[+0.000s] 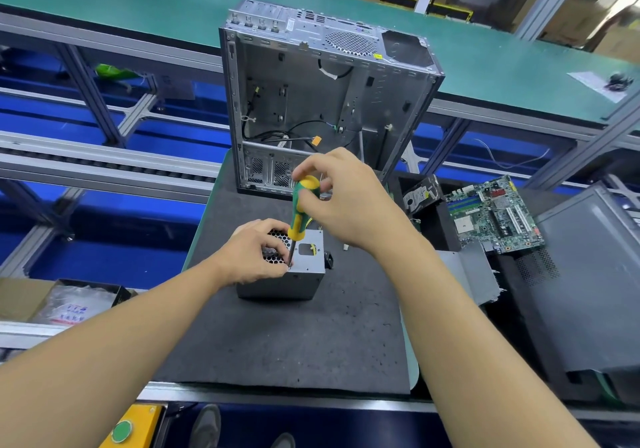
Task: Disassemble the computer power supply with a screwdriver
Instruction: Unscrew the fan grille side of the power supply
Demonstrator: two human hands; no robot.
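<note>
Two hands: our right hand (346, 201) grips the near-upright screwdriver (299, 212), tip down on the power supply (313, 264); our left hand (251, 257) clasps its half-hidden top.

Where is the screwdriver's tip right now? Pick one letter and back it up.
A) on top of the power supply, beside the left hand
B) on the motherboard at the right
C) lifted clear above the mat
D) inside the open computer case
A: the screwdriver, held at its handle by the right hand, stands nearly upright with its tip on the top edge of the power supply, right by the left hand that holds the unit.
</note>
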